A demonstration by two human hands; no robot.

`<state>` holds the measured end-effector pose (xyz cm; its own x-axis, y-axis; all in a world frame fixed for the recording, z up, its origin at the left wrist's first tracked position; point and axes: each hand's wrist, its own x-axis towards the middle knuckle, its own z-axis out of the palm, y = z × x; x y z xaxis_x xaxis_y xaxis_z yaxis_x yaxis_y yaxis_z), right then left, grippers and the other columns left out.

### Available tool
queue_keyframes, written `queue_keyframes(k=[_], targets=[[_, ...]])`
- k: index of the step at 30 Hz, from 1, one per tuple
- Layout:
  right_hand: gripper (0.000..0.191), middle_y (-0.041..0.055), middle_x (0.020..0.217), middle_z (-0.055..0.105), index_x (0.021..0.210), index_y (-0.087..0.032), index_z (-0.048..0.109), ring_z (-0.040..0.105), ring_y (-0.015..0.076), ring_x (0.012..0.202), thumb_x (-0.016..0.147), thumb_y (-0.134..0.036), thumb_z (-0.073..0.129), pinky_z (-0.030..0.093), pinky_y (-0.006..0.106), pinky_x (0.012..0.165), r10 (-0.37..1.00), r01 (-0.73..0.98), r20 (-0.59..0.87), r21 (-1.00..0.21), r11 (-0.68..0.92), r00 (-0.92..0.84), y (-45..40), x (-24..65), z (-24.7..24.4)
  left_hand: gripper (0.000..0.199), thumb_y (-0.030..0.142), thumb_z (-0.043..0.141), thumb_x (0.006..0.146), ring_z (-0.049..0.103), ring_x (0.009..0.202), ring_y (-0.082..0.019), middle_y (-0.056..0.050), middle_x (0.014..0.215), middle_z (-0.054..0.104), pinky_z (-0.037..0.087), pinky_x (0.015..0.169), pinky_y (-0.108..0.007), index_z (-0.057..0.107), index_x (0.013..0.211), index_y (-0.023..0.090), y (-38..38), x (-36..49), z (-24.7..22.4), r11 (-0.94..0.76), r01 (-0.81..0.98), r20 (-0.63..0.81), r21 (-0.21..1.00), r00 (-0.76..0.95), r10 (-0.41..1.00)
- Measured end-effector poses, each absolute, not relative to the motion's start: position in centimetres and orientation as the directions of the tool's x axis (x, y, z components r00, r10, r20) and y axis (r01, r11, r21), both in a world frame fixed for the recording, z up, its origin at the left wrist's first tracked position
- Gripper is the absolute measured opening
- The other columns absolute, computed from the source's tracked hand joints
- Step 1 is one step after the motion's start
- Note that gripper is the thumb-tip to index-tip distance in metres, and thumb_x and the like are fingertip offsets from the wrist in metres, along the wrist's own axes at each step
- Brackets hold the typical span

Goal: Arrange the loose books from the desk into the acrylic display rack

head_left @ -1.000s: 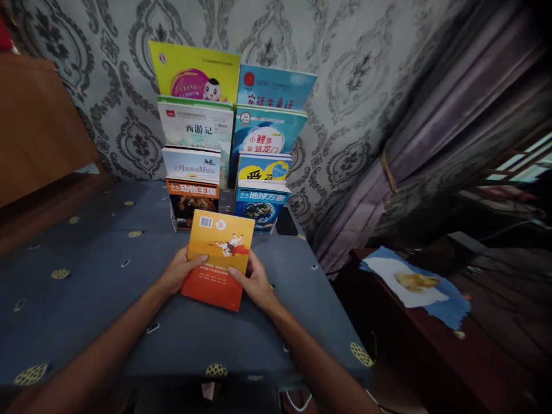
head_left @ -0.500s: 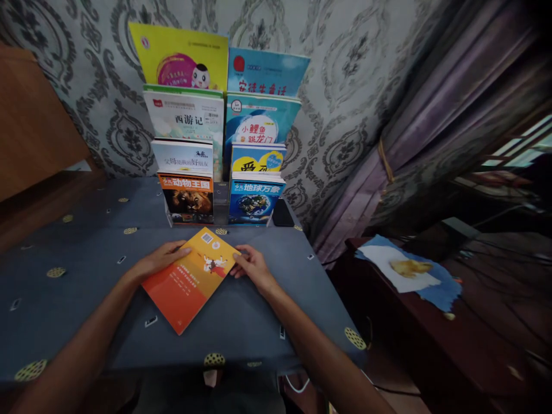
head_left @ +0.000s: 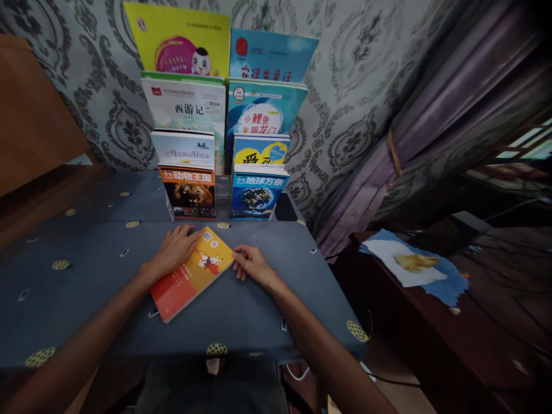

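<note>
An orange and yellow book [head_left: 195, 276] lies slanted on the cloth-covered table, its printed back with a barcode facing up. Over the book's left edge rests my left hand [head_left: 175, 251], fingers stretched out and flat, hiding part of the print. My right hand [head_left: 253, 263] pinches the book's right corner between thumb and fingers, the other fingers curled. Just beyond stands a two-column book rack with a lion-cover book [head_left: 190, 194] at front left and a globe-cover book [head_left: 257, 195] at front right.
Taller books rise behind, among them a yellow-green book [head_left: 181, 34] and a blue book [head_left: 271, 54]. A dark phone-like slab [head_left: 285, 207] lies beside the rack. On a lower dark red surface at right sits a blue cloth [head_left: 452, 287]. A purple curtain [head_left: 366, 190] hangs nearby.
My left hand has shifted from gripping the book's left edge to lying flat across it. The book has turned slightly and lies lower on the table. My right hand keeps its corner.
</note>
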<state>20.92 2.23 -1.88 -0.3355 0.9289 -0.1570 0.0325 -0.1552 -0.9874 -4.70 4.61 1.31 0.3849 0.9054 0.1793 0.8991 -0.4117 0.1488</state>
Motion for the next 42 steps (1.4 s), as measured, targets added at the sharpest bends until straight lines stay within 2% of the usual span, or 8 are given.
queue_keyframes(k=[4,7,11,14,20,27,34,42], targets=[[0.019,-0.0076,0.051,0.063,0.092,-0.019,0.059,0.058,0.0089,0.035,0.083,-0.034,0.068,0.042,0.016,0.032,0.919,0.015,-0.174,-0.984,-0.18,-0.353,2.3,21.2,-1.8,0.042,0.036,0.04,0.1,0.042,0.134,-0.034,-0.013,0.14,0.053,0.039,0.107,-0.055,0.06,0.137,0.029,5.9,-3.9,0.4,-0.465,0.851,0.222,0.246,0.417,0.881],[0.016,-0.0073,0.051,0.064,0.093,-0.019,0.06,0.058,0.0089,0.035,0.084,-0.029,0.067,0.042,0.015,0.032,0.916,-0.002,-0.19,-0.979,-0.204,-0.353,2.4,21.3,-1.7,0.04,0.032,0.042,0.1,0.034,0.142,-0.035,-0.013,0.143,0.051,0.035,0.111,-0.058,0.063,0.134,0.028,5.5,-3.0,0.1,-0.563,0.779,0.231,0.275,0.515,0.826],[0.01,-0.0068,0.05,0.063,0.093,-0.018,0.062,0.058,0.0089,0.035,0.086,-0.026,0.063,0.043,0.016,0.033,0.91,0.022,-0.218,-0.974,-0.225,-0.354,2.4,21.3,-1.5,0.042,0.021,0.042,0.099,0.033,0.144,-0.031,-0.011,0.145,0.051,0.031,0.116,-0.056,0.063,0.134,0.031,3.6,-1.5,0.2,-0.717,0.624,0.258,0.311,0.671,0.695],[0.01,-0.0063,0.051,0.062,0.089,-0.017,0.063,0.057,0.0089,0.036,0.087,-0.026,0.06,0.043,0.016,0.034,0.915,0.066,-0.21,-0.978,-0.2,-0.344,2.5,21.5,-1.3,0.048,0.012,0.045,0.095,0.033,0.145,-0.03,-0.009,0.146,0.052,0.03,0.117,-0.057,0.063,0.133,0.035,2.5,-0.7,0.4,-0.76,0.55,0.268,0.348,0.718,0.642],[0.02,-0.0042,0.06,0.066,0.096,-0.018,0.066,0.055,0.0071,0.038,0.083,-0.032,0.061,0.041,0.015,0.036,0.971,0.111,-0.078,-0.992,-0.054,-0.227,2.5,22.3,-0.8,0.053,0.007,0.048,0.092,0.037,0.143,-0.03,-0.009,0.145,0.053,0.033,0.116,-0.059,0.062,0.134,0.037,2.2,-0.6,0.7,-0.766,0.529,0.276,0.366,0.724,0.632],[0.032,0.001,0.077,0.074,0.107,-0.018,0.066,0.054,0.0071,0.04,0.083,-0.038,0.056,0.041,0.018,0.038,0.984,0.124,0.057,-0.989,0.078,-0.167,2.0,22.0,-0.2,0.061,0.002,0.044,0.09,0.04,0.14,-0.029,-0.009,0.141,0.054,0.037,0.113,-0.057,0.059,0.137,0.037,1.9,-0.2,0.9,-0.78,0.55,0.28,0.299,0.731,0.622],[0.031,0.0036,0.081,0.077,0.111,-0.019,0.07,0.056,0.0104,0.042,0.089,-0.028,0.049,0.048,0.024,0.048,0.977,0.341,0.126,-0.923,0.178,-0.17,1.2,22.0,0.3,0.06,0.002,0.044,0.09,0.044,0.135,-0.028,-0.008,0.138,0.054,0.039,0.11,-0.056,0.061,0.135,0.038,2.0,-0.4,0.8,-0.796,0.523,0.304,0.303,0.739,0.601],[0.029,0.0025,0.073,0.074,0.111,-0.023,0.075,0.064,0.018,0.059,0.09,-0.025,0.053,0.049,0.029,0.063,0.939,0.644,0.277,-0.685,0.341,-0.203,0.6,21.7,0.6,0.048,0.008,0.044,0.095,0.051,0.129,-0.024,-0.008,0.137,0.057,0.041,0.111,-0.049,0.067,0.127,0.035,1.0,-2.9,1.1,-0.81,0.465,0.275,0.357,0.776,0.567]])
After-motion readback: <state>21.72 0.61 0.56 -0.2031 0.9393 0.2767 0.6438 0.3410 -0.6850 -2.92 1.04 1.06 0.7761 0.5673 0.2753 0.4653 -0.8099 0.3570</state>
